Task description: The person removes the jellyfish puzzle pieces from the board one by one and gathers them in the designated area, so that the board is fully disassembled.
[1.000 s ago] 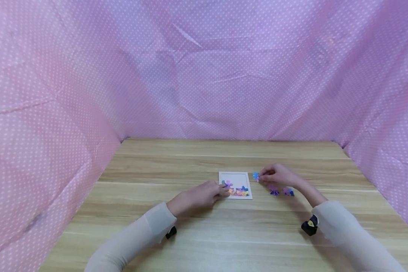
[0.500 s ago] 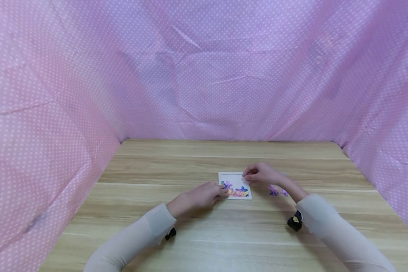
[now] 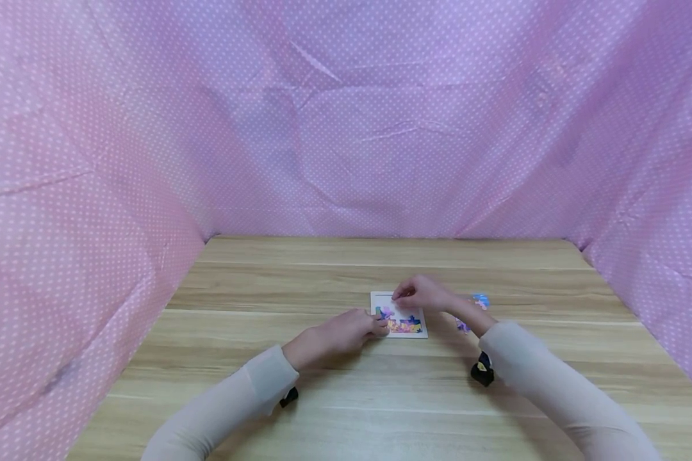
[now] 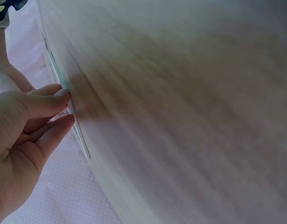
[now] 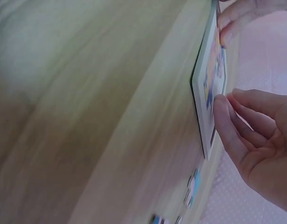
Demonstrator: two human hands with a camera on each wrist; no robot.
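A white-framed jigsaw board (image 3: pixel 385 294) lies on the table, its lower part filled with colourful jigsaw pieces (image 3: pixel 409 325). My left hand (image 3: pixel 352 328) holds the board at its lower left edge; the left wrist view shows thumb and fingers (image 4: pixel 61 95) close together at that edge. Over the board's bare upper part is my right hand (image 3: pixel 423 294), thumb and forefinger pinched together on a jigsaw piece that the fingers hide. From the right wrist view, these fingertips (image 5: pixel 221 100) are right at the board's surface.
Several loose pieces lie right of the board, among them a blue one (image 3: pixel 481 299) and a purple one (image 3: pixel 462 327), partly behind the right forearm. The wooden table (image 3: pixel 300 275) ends at a pink dotted cloth (image 3: pixel 346 160) hanging behind and at both sides.
My right hand has moved left from the loose pieces, where it was at a blue piece, to above the board. The left hand has stayed at the board's edge.
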